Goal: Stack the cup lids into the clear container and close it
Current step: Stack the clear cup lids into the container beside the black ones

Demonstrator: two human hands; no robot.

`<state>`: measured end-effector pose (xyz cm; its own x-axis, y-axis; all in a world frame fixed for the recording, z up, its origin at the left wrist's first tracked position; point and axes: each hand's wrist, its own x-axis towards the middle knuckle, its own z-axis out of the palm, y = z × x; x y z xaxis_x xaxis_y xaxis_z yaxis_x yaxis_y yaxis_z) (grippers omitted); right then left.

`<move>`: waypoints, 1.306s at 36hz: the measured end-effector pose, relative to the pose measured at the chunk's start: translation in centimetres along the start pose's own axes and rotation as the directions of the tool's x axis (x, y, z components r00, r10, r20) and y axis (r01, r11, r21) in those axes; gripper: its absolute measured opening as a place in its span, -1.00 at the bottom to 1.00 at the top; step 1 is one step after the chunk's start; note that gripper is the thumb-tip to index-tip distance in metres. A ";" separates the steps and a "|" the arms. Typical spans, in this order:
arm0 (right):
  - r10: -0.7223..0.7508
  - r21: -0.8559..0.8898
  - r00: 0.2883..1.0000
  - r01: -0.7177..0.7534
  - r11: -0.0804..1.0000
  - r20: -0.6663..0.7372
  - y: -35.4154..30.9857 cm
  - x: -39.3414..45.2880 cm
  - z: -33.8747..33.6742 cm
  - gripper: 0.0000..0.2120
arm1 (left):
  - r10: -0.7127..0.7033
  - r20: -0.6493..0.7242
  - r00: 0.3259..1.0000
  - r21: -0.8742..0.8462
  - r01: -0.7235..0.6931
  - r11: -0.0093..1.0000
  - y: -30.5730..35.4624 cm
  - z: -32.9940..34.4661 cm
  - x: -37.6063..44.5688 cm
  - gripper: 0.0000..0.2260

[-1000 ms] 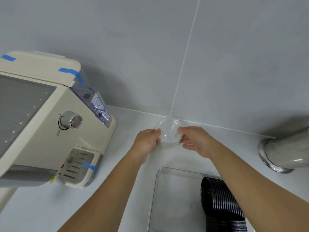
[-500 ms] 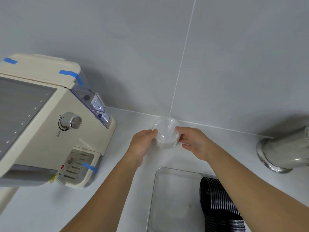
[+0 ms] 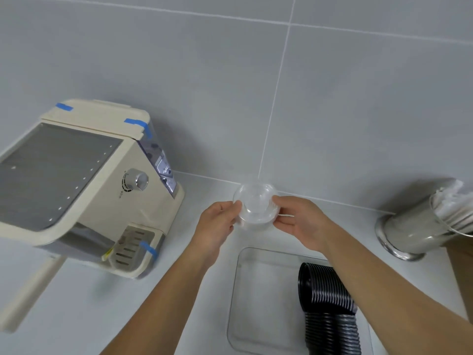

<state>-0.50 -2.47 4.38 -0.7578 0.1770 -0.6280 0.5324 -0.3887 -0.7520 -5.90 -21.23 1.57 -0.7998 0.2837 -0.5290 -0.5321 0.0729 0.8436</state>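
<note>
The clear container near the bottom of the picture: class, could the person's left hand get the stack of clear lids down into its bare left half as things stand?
Probably yes. The left hand and right hand hold the clear lids just beyond the clear container, which lies open on top; the black lids fill only its right side.
</note>
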 end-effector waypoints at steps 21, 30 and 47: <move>-0.153 -0.149 0.988 0.151 0.977 -0.003 2.2 -10.3 0.0 -0.64 | 0.073 -0.024 0.997 -0.097 -0.075 0.992 -0.8 0.7 -11.9 -0.68; -0.112 -0.238 0.994 0.105 0.966 -0.016 5.0 -13.1 -0.6 -0.74 | -0.057 -0.002 0.998 -0.069 0.056 0.996 -4.4 1.7 -15.9 -0.63; 0.047 -0.309 0.997 -0.066 0.949 -0.068 9.3 -11.3 -0.1 -0.71 | -0.267 -0.041 0.963 -0.213 0.252 0.944 -7.9 3.3 -17.9 -0.89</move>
<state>13.02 -8.02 4.48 -0.7045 0.2190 -0.6751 0.6719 -0.1006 -0.7338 13.53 -23.76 4.64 -0.6396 0.2147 -0.7381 -0.7632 -0.0633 0.6430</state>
